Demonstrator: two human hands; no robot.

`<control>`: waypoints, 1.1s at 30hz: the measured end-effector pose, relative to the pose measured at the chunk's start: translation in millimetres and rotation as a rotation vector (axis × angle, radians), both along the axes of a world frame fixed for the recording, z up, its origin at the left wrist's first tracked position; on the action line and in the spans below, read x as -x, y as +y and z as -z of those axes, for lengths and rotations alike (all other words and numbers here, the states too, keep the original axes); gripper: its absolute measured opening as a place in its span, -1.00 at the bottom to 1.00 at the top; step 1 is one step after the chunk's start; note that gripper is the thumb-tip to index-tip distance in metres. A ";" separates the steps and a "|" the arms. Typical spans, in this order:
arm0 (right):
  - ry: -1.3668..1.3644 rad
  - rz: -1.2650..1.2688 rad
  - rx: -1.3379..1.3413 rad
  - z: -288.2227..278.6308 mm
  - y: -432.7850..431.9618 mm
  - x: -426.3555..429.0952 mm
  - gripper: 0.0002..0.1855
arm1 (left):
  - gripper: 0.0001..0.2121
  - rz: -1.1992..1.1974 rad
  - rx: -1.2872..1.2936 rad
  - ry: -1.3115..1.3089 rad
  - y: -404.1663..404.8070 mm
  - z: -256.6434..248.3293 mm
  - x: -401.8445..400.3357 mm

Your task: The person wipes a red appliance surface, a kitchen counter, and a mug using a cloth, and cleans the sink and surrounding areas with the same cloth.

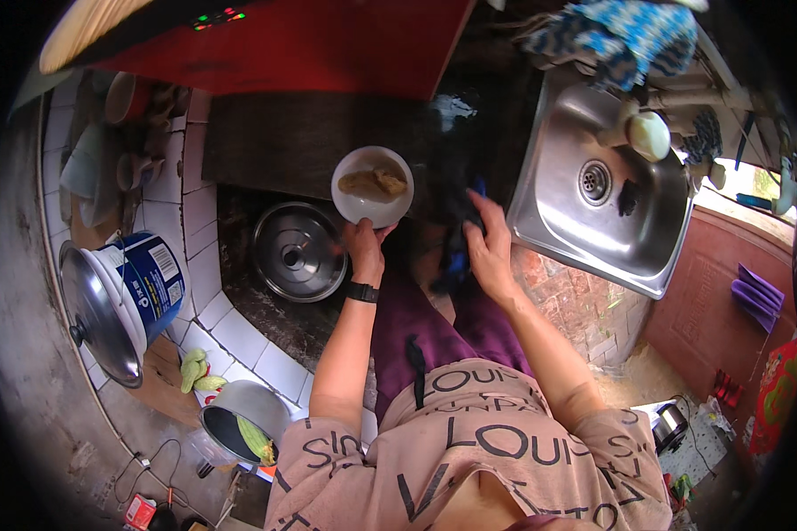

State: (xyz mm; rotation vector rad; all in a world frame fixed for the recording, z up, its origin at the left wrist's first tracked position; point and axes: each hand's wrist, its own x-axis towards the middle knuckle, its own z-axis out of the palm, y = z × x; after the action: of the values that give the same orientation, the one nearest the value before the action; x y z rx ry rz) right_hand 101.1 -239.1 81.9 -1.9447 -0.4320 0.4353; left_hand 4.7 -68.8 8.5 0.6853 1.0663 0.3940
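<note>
A white bowl (372, 211) holds lumpy yellow-brown food with a little pale liquid. My left hand (365, 247), with a dark band at its wrist, grips the near side of that bowl. My right hand (488, 239) is raised between the bowl and the steel sink (526, 219), thumb and fingers apart, and nothing shows in it. Left of my left hand, a round metal lid (319, 272) lies in a dark recess beside white tiles. In the sink basin, a dark scrap sits near the drain (596, 182).
A printed bucket (163, 282) with a metal lid stands on the left. Below it lie green vegetables (194, 370) and a metal pot (259, 401) with another vegetable inside. A red panel (345, 40) stretches across the top. Cloths (644, 40) hang above the sink.
</note>
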 end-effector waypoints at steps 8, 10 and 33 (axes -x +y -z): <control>-0.536 -0.114 0.626 79.6 68.5 -15.1 -0.33 | -0.67 -0.121 -0.027 -0.123 68.6 24.5 -2.4; -0.578 -0.242 0.647 103.0 70.8 -24.4 -0.30 | -0.66 -0.126 -0.023 -0.134 79.3 19.2 -2.9; -0.603 -0.157 1.010 133.4 109.6 -171.9 -0.37 | -0.56 -0.098 0.041 -0.252 69.1 41.2 -6.7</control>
State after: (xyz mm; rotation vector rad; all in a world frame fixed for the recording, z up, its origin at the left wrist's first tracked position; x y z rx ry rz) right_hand 273.1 -129.5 -51.5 -3.0530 -0.8641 0.1409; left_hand 11.4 0.3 -32.7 0.5329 0.8679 0.5274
